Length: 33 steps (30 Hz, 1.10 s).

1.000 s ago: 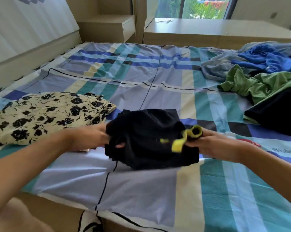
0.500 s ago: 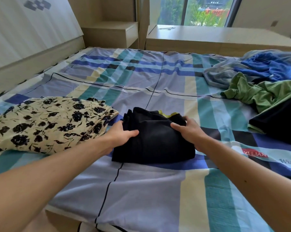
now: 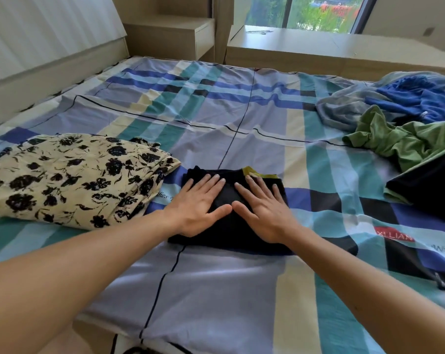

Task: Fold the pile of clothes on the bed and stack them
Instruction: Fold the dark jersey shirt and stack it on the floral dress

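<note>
Plaid bedding in blue, teal, cream and lilac covers the bed [image 3: 216,290], and both hands work near its front edge. The left hand [image 3: 201,208] and the right hand [image 3: 262,210] lie flat, side by side, fingers straight and spread, thumbs almost meeting. Neither grips anything; both palms press down on the folded black garment [image 3: 229,191], which lies directly beneath them as a compact rectangle on the sheet. Just past the right hand's fingertips, a strip of yellow-green trim [image 3: 252,171] shows at the garment's far edge.

Immediately left of the left hand sits the floral garment [image 3: 75,175], cream with black flowers, folded into a broad flat bundle. Its near corner lies just beside the black one, but whether they touch is hard to tell. To the right of the right wrist, a red label [image 3: 392,236] is printed on the sheet.

Well off to the right of the right hand lies the unfolded pile [image 3: 369,116]: a crumpled green garment [image 3: 400,141], a dark garment [image 3: 428,192] partly over its near side, a blue garment [image 3: 420,98] behind it and a grey garment [image 3: 344,111] spreading toward the middle of the bed.

Beyond the fingertips, past the far side of the mattress, runs a wooden ledge [image 3: 344,47] under a window [image 3: 318,11] with greenery outside. A pale headboard [image 3: 37,29] stands far to the left, with a bedside shelf [image 3: 170,34] in the corner.
</note>
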Each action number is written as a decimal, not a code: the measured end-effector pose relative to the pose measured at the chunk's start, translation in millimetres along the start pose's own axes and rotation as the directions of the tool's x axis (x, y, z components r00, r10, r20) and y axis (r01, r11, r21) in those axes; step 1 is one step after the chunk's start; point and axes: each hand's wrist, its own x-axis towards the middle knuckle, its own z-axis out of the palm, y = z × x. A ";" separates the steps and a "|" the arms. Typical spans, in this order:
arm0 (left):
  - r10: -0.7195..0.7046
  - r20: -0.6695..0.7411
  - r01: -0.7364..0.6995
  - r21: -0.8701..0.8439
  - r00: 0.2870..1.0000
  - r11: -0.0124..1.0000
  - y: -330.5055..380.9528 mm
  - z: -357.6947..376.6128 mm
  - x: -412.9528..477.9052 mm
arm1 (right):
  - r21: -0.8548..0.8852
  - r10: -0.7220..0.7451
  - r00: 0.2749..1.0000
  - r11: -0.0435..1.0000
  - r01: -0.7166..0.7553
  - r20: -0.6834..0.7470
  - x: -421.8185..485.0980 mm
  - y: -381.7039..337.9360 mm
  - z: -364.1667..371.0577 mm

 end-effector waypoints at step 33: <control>-0.526 -0.016 0.293 -0.815 0.850 0.499 -42.5 -105.4 -35.7 | 0.816 0.176 0.969 0.577 0.041 -0.173 -8.4 -39.5 -74.8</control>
